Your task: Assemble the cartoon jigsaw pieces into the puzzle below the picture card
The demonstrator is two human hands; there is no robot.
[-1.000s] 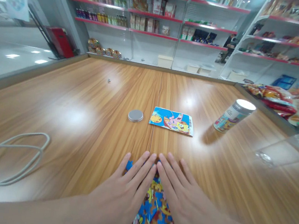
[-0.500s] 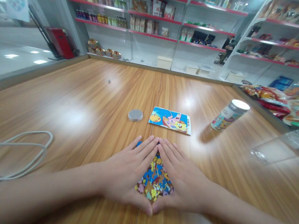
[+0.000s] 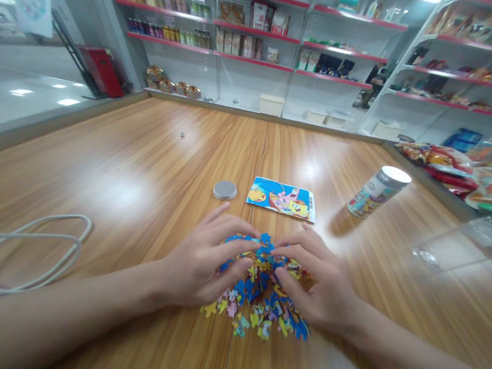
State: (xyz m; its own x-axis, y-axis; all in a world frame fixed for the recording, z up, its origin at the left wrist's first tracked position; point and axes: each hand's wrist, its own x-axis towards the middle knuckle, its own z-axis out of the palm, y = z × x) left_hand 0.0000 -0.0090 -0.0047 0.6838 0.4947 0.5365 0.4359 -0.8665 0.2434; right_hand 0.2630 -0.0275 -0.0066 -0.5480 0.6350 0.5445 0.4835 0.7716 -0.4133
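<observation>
Blue-and-yellow knobbed jigsaw pieces (image 3: 249,290), probably light, stiff and best lifted by their edges, are loosely cupped by the half-curled left hand (image 3: 203,258) and right hand (image 3: 328,278), none visibly pinched.

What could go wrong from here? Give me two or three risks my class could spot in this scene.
1. The puzzle pieces lie loose in a heap under the left hand and right hand, so a quick sweep might scatter them.
2. The picture card lies just beyond the hands; reaching forward could nudge it.
3. The cable loops near the left forearm, which might snag it.
</observation>
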